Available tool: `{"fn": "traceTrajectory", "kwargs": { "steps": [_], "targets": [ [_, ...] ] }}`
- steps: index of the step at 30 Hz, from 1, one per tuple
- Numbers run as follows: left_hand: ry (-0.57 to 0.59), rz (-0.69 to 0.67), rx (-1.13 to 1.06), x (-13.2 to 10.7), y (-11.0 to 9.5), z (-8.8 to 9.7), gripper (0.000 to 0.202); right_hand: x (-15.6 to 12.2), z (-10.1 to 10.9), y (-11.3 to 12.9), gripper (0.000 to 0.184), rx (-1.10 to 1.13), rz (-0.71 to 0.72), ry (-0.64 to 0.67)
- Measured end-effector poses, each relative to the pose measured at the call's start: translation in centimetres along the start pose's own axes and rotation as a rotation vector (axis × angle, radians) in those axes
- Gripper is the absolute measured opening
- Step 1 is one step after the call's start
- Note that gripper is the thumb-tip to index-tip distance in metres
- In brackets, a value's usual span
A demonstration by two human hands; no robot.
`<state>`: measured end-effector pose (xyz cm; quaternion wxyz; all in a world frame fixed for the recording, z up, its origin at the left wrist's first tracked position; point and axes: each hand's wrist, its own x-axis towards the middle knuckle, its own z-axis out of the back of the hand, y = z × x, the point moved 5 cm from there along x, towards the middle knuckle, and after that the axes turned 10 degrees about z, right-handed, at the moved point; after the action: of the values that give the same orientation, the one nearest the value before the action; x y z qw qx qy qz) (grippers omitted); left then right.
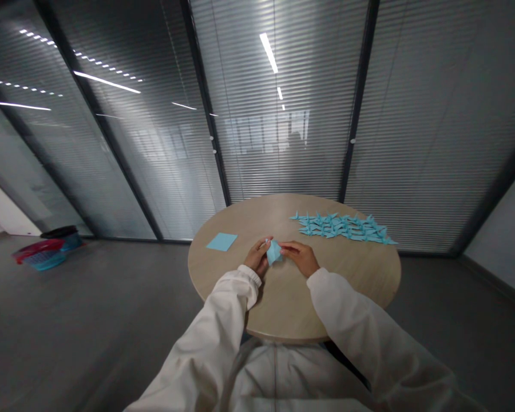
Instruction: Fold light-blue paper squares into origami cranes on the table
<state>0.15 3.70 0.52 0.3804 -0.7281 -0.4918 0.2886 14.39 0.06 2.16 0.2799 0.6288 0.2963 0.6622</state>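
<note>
A partly folded piece of light-blue origami paper [273,252] is held up between my two hands, just above the table. My left hand [257,257] grips its left side, with the thumb on top. The fingertips of my right hand [301,256] pinch its right edge. Left of my hands lies a flat blue sheet of paper [222,242]. Several folded blue paper cranes [343,226] stand in close rows at the back right of the table.
The round wooden table [292,320] stands in front of me, close to a glass partition with blinds [283,166]. On the floor at the far left are a red-and-blue basket [43,256] and a dark-rimmed bin [64,236].
</note>
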Motion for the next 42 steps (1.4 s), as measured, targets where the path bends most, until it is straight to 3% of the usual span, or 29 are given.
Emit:
{"fn": "traceTrajectory", "kwargs": {
  "steps": [7, 13, 19, 22, 30, 35, 42],
  "targets": [
    [0.018, 0.020, 0.054, 0.0, 0.2, -0.1, 0.042, 0.0, 0.0, 0.2, 0.023, -0.050, 0.008, -0.014],
    [-0.048, 0.020, 0.075, 0.4, 0.7, 0.1, 0.049, 0.1, 0.3, 0.2, 0.020, -0.048, -0.054, -0.083],
    [-0.229, -0.126, 0.258, 0.4, 0.1, 1.1, 0.066, 0.1, 1.2, -0.6, 0.028, -0.059, -0.139, -0.205],
    [-0.208, -0.204, 0.397, 0.1, -0.7, 0.9, 0.071, 0.1, 1.8, -1.0, 0.029, -0.089, -0.164, -0.255],
    [-0.120, -0.304, 0.538, -0.7, -1.9, -0.4, 0.039, 0.1, 2.0, -1.6, 0.032, -0.073, -0.173, -0.257],
    [-0.149, -0.266, 0.447, -0.4, -1.7, 0.3, 0.040, 0.2, 1.2, -1.7, 0.041, 0.047, -0.156, -0.184],
    [-0.138, -0.197, 0.461, -0.4, -1.4, 0.3, 0.037, 0.2, 1.2, -1.6, 0.037, 0.021, -0.141, -0.181]
  ]
}}
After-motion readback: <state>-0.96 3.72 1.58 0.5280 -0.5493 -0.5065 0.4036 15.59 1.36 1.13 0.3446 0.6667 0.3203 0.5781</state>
